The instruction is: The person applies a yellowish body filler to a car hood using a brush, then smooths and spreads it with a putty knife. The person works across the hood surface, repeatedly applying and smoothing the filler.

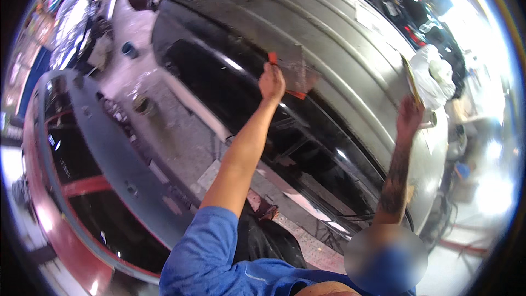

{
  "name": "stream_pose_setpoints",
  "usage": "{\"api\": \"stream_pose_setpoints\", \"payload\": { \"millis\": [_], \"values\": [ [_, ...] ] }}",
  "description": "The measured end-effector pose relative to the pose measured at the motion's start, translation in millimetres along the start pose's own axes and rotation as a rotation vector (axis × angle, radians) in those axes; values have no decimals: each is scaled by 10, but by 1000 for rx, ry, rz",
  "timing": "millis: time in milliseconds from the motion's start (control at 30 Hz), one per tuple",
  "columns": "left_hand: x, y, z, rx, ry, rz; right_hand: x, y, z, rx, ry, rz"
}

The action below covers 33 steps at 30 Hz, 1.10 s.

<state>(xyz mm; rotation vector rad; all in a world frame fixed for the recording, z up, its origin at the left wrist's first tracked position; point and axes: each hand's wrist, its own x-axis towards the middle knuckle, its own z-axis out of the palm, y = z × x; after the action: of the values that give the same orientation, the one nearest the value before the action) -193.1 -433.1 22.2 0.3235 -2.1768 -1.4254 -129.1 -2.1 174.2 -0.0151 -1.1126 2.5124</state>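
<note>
Roof, head view: broad metallic vehicle roof [339,55], with raised ribs running lengthwise; its near long edge borders a dark, glossy vehicle side [208,77].
Room by the near edge: a strip of bare floor [175,131] lies beyond the roof's near edge, between that vehicle and a grey-and-red vehicle body [126,164]; a can [143,105] and a blue cup [129,50] stand in it.
Room across the roof: ribbed surface stretches from the left hand's place toward the far edge and lengthwise both ways.
Right end: a white plastic bag [433,77] sits by the roof's far edge, just beyond the right hand; a pale cylinder [429,119] is right beside that hand.
Left hand: the left hand [272,83] is over the near part of the roof, fingers closed on the near-left side of an orange-edged sheet [295,71].
Sheet: spreads from the fingers toward the roof's far edge; whether it touches the metal, I cannot tell.
Right hand: the right hand [410,116], near the roof's right end, is curled around a thin strip [411,80].
Strip: projects from the fist toward the roof's far edge; finger detail is too blurred to read.
</note>
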Motion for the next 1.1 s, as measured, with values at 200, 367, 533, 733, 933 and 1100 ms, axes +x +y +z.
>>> {"api": "stream_pose_setpoints", "payload": {
  "millis": [200, 367, 533, 733, 933, 1100],
  "values": [
    [485, -332, 297, -144, -81, 12, 608, 1516, 1650, 82, 37, 119],
    [594, -419, 416, -228, -121, 43, 1038, 2548, 2334, 4, 17, 241],
    [707, -399, 442, -260, -245, 32, 1685, 3450, 2871, -207, -112, 364],
    [688, -410, 415, -198, -338, 42, 2178, 4391, 3437, -692, -645, 376],
    [710, -370, 412, -189, -367, 44, 2293, 5302, 3763, -574, -722, 566],
    [737, -339, 348, -200, -391, 50, 2376, 5688, 3677, -645, -905, 624]
  ]
}}
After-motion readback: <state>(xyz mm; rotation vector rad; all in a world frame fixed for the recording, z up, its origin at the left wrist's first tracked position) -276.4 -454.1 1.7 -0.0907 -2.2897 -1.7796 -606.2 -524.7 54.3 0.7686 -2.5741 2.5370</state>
